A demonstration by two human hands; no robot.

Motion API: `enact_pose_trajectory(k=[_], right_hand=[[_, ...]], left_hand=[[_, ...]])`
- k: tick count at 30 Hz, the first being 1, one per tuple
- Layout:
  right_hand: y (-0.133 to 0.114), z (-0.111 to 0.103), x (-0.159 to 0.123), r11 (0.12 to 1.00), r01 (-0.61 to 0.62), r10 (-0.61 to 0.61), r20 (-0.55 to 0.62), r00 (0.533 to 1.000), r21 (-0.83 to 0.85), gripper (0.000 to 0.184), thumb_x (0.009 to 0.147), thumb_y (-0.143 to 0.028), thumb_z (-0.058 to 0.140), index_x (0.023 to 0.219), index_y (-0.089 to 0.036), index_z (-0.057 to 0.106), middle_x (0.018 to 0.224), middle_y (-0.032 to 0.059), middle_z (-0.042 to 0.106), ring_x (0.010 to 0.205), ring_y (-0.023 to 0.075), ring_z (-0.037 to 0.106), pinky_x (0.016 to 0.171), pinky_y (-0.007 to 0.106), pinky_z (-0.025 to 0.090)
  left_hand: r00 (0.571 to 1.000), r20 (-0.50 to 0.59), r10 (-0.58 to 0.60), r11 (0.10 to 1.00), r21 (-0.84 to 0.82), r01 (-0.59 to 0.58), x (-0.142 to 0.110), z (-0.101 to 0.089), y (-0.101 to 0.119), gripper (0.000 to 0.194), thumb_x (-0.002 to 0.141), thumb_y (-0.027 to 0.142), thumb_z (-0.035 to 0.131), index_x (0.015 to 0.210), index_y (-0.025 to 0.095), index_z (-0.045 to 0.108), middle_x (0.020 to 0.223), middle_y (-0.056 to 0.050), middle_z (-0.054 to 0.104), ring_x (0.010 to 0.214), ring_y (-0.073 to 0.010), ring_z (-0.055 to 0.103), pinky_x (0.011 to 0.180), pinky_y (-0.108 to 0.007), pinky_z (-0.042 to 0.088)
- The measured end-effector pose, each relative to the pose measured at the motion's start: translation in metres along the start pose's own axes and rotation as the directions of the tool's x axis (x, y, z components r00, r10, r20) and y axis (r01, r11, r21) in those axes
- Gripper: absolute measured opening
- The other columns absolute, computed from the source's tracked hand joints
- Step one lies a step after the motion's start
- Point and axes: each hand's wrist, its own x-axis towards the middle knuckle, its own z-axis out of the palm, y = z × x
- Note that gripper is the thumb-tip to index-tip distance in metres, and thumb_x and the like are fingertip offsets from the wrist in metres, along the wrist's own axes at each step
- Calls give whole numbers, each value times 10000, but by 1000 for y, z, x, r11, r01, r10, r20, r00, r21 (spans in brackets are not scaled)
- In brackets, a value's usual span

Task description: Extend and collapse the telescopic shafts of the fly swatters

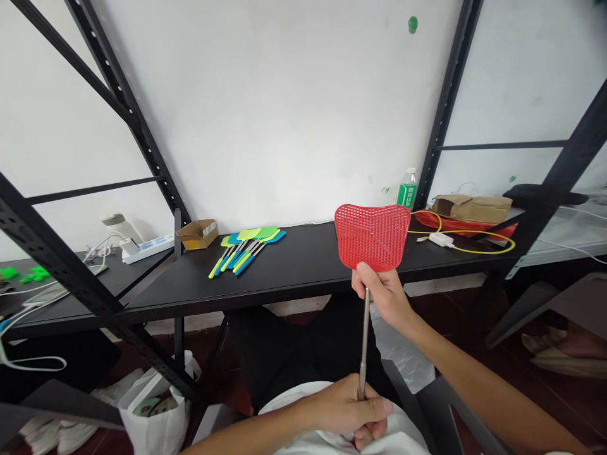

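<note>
A red fly swatter [372, 237] with a perforated head stands upright in front of me, its metal rod [365, 341] running down toward my lap. My right hand [384, 294] pinches the rod just under the head, thumb on the near side. Lower down, my left hand [353, 407] wraps around the bottom of the swatter, over my white shirt; the handle is mostly hidden in the fingers. Beyond, on the black table [303, 259], lies a fanned pile of blue and yellow-green flat-headed tools [246, 246] with metal shafts.
A small open cardboard box [197, 234] sits left of the pile. At the right stand a green-labelled bottle [408, 189], a yellow cable [484, 250] and a larger brown box [474, 208]. Black shelf posts [137, 126] frame both sides. A white bag [156, 411] rests on the floor.
</note>
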Motion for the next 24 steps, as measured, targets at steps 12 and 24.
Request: enact_pose_trajectory(k=[12, 24], right_hand=[[6, -1, -11, 959, 133, -156, -76, 985, -252, 558, 1049, -351, 476, 512, -199, 461, 498, -11, 429, 502, 121, 442, 545, 300, 326], [2, -31, -6, 962, 201, -252, -321, 913, -184, 561, 1017, -409, 538, 491, -222, 487, 462, -4, 413, 455, 133, 403, 492, 315, 299]], left_hand=[[996, -12, -88, 995, 40, 88, 1, 3, 2, 641, 827, 768, 575, 665, 148, 587, 443, 27, 474, 401, -84, 470, 427, -205, 365], [997, -54, -53, 997, 50, 56, 4, 0, -2, 613, 726, 761, 690, 683, 157, 594, 474, 33, 517, 443, -101, 509, 489, -232, 422]])
